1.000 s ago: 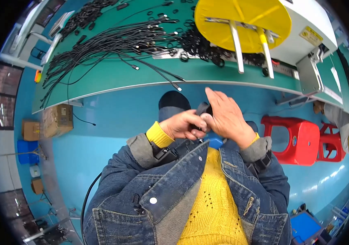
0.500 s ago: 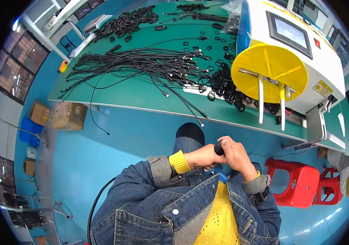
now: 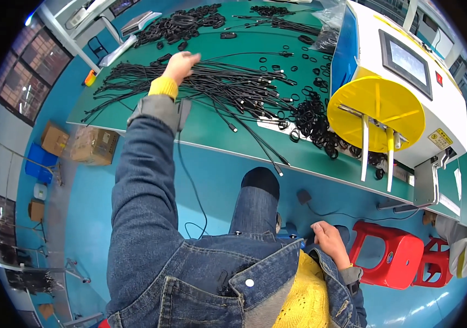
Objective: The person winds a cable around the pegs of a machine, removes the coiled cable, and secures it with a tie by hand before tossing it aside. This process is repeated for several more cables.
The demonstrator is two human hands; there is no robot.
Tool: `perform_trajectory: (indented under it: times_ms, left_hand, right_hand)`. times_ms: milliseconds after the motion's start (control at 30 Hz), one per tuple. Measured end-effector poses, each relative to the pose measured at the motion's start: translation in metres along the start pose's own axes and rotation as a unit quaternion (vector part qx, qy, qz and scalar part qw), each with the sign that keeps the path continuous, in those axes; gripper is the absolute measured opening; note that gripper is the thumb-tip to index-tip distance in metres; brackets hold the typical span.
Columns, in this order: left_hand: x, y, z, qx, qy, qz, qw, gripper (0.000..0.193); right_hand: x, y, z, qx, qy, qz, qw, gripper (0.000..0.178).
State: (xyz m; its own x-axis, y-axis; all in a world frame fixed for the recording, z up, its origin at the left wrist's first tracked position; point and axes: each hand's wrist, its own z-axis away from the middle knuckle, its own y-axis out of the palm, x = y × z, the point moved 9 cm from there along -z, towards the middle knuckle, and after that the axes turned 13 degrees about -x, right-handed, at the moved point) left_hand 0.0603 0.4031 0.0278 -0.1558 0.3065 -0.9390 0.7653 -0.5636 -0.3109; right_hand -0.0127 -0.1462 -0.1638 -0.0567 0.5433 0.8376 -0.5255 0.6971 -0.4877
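My left hand point(image 3: 181, 66) reaches far forward over a spread bundle of thin black cables point(image 3: 217, 82) on the green table. Its fingers stretch out to the right, slightly blurred, and no item shows in them. Whether the fingertips touch the cables I cannot tell. Above my lap on the right, my right hand point(image 3: 329, 240) is curled closed, its palm hidden. Light and dark connector ends of the cables point to the right. Beyond my left hand lies a heap of black coiled cables point(image 3: 181, 24).
Many small black rings point(image 3: 315, 117) lie right of the cables. A white machine point(image 3: 435, 109) with a yellow disc point(image 3: 378, 112) stands on the green table point(image 3: 211, 128). Red stools point(image 3: 389, 257) stand to the right, cardboard boxes point(image 3: 94, 145) on the floor to the left.
My hands, earlier together around a black coil, have parted. My left hand has swung forward and left over the cables; my right hand has stayed near my lap. The coil no longer shows.
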Motion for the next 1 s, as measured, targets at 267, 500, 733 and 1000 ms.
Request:
perform_trajectory:
  times_ms: [267, 500, 733, 1000]
  left_hand:
    - [0.033, 0.062, 0.116, 0.086, 0.388, -0.32, 0.86, 0.017]
    - [-0.017, 0.001, 0.109, -0.084, 0.414, -0.172, 0.89, 0.013]
    - [-0.062, 0.017, 0.184, -0.007, 0.473, -0.101, 0.875, 0.014]
    - [-0.081, 0.056, 0.274, 0.091, 0.501, -0.152, 0.847, 0.02]
  right_hand:
    - [-0.019, 0.009, -0.008, -0.012, 0.007, 0.031, 0.999, 0.024]
    - [-0.012, 0.008, -0.004, -0.024, -0.004, 0.053, 0.998, 0.024]
    - [0.032, -0.024, 0.003, -0.163, -0.093, -0.043, 0.981, 0.046]
    - [0.177, -0.059, 0.045, -0.352, -0.457, 0.178, 0.797, 0.062]
